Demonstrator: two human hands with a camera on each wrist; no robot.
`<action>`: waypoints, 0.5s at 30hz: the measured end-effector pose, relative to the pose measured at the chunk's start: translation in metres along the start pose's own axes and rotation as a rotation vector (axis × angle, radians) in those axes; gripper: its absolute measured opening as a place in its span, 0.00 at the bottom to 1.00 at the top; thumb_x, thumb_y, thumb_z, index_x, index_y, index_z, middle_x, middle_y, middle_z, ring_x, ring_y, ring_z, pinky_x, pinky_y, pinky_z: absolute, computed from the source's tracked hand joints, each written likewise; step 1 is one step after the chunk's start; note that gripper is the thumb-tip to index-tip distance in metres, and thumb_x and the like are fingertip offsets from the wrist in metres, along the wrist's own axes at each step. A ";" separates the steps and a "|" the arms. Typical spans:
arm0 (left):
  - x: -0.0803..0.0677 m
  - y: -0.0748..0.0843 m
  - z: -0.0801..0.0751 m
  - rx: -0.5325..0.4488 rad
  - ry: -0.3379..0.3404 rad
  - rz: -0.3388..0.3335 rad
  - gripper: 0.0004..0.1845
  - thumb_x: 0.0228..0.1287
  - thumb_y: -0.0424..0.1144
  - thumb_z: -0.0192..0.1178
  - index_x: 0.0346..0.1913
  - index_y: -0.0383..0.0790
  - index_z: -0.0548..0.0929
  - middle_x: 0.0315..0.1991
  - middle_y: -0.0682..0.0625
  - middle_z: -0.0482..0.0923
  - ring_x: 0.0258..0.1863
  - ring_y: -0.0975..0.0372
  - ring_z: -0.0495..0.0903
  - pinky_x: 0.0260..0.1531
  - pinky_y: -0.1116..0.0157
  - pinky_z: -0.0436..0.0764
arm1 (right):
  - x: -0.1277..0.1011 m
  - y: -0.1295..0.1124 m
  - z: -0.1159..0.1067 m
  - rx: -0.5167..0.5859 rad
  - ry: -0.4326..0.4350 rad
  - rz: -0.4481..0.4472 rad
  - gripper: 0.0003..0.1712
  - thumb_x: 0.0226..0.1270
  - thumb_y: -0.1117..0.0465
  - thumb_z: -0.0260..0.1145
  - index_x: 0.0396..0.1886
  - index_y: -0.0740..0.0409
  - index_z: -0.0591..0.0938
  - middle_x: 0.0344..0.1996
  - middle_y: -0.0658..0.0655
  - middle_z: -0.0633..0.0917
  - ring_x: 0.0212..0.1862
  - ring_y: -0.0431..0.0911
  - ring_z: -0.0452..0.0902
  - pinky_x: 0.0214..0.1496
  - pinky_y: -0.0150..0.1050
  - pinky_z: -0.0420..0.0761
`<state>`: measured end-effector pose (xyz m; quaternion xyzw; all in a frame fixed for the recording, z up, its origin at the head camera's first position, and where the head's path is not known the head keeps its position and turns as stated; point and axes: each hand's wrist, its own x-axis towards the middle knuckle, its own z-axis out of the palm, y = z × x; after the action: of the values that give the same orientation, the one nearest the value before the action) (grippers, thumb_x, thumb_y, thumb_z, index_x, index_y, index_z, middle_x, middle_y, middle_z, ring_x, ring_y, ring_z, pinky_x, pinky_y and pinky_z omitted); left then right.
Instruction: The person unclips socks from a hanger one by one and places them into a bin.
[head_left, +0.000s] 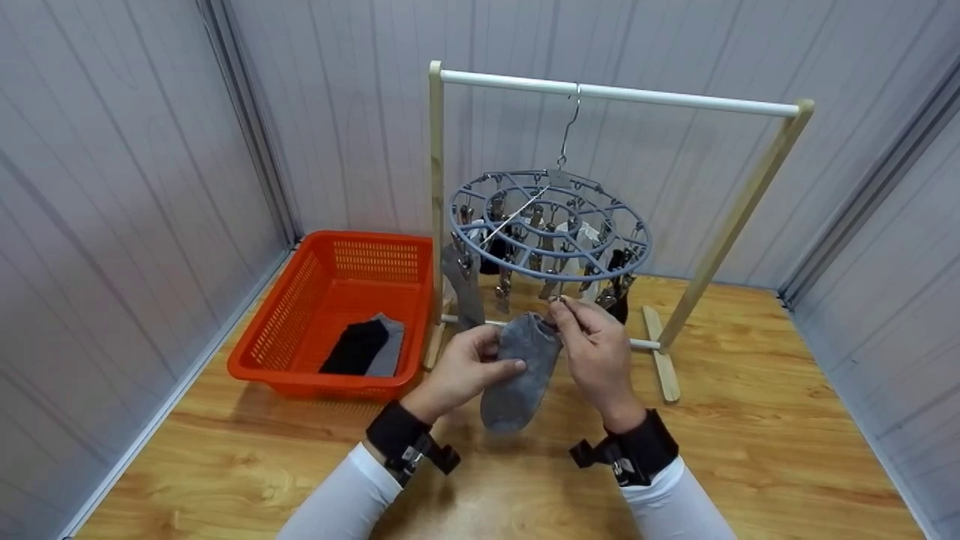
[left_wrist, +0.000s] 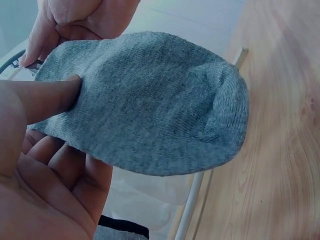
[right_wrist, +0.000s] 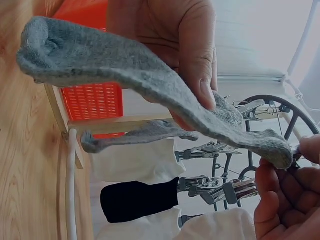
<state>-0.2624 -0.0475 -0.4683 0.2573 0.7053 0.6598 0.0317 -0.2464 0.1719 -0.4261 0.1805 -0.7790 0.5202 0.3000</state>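
Clipping is the step in hand: my left hand (head_left: 466,367) pinches the grey ankle sock (head_left: 522,369) mid-body, my right hand (head_left: 596,346) pinches its cuff just under a metal clip (head_left: 556,298) of the round peg hanger (head_left: 551,225). Next, I judge, that clip must bite the cuff.

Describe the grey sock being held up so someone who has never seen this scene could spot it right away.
Start at the wooden rack and the round blue-grey clip hanger hooked on its white bar. Just below the hanger's front edge, the grey sock is held between the left hand and right hand. Unlike the socks already clipped up, it rests in fingers, its top corner pinched beside a clip.
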 end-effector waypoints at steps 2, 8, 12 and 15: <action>0.000 0.000 0.000 -0.008 -0.001 0.000 0.22 0.71 0.29 0.75 0.64 0.29 0.85 0.50 0.40 0.92 0.47 0.55 0.92 0.49 0.59 0.91 | 0.000 0.001 0.000 0.010 0.003 -0.013 0.13 0.86 0.58 0.68 0.54 0.57 0.95 0.46 0.52 0.92 0.40 0.46 0.85 0.43 0.33 0.79; 0.001 0.002 -0.004 -0.025 -0.005 0.005 0.19 0.71 0.29 0.75 0.62 0.28 0.86 0.48 0.41 0.93 0.44 0.58 0.92 0.47 0.61 0.90 | 0.000 0.002 -0.002 0.020 0.027 -0.035 0.12 0.86 0.64 0.67 0.54 0.62 0.94 0.49 0.59 0.93 0.38 0.52 0.89 0.43 0.31 0.86; 0.000 0.002 -0.010 0.038 0.002 0.032 0.15 0.70 0.30 0.76 0.56 0.31 0.88 0.38 0.49 0.89 0.38 0.62 0.87 0.41 0.65 0.87 | 0.001 0.000 -0.003 -0.026 0.066 -0.027 0.10 0.83 0.65 0.70 0.49 0.63 0.96 0.54 0.61 0.93 0.48 0.56 0.90 0.56 0.34 0.84; 0.000 0.003 -0.014 0.086 -0.003 0.036 0.14 0.69 0.31 0.77 0.54 0.34 0.88 0.36 0.52 0.85 0.36 0.62 0.83 0.39 0.66 0.84 | 0.001 -0.001 -0.004 -0.057 0.090 -0.003 0.10 0.81 0.64 0.72 0.49 0.64 0.95 0.56 0.63 0.92 0.56 0.58 0.89 0.64 0.43 0.83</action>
<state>-0.2665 -0.0603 -0.4633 0.2723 0.7282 0.6289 0.0098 -0.2457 0.1747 -0.4232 0.1497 -0.7790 0.5048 0.3406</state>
